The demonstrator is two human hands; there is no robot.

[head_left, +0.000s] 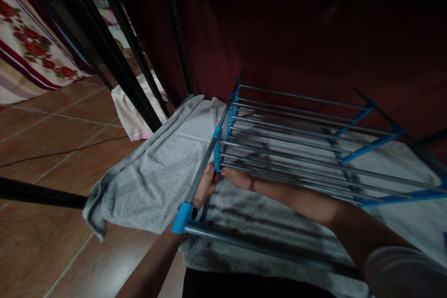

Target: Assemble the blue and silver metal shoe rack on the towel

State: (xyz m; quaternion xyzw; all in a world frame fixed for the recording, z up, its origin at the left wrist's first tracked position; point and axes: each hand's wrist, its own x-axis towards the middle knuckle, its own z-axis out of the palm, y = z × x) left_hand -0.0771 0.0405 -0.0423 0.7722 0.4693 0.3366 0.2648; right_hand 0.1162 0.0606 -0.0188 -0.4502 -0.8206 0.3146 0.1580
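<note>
A rack of grey metal tubes with blue plastic side pieces, looking like a shoe rack [279,149], rests on a grey towel-like cloth [153,172]. My left hand [206,185] reaches under the side tube, its fingers closed at the lower end of a blue slotted side bracket [217,154]. On the inner side of that bracket, my right hand [238,178] has its fingers closed around the end of a thin metal rod [279,174]. Both hands nearly meet there, and the fingertips are partly hidden. A blue corner joint [182,217] sits near my left wrist.
A dark red panel [296,32] stands behind the rack. Black metal posts [104,56] rise at the left. A striped cloth [136,111] and a dark cable [66,152] lie on the tiled floor [42,247]. A flowered cloth [31,51] hangs at far left.
</note>
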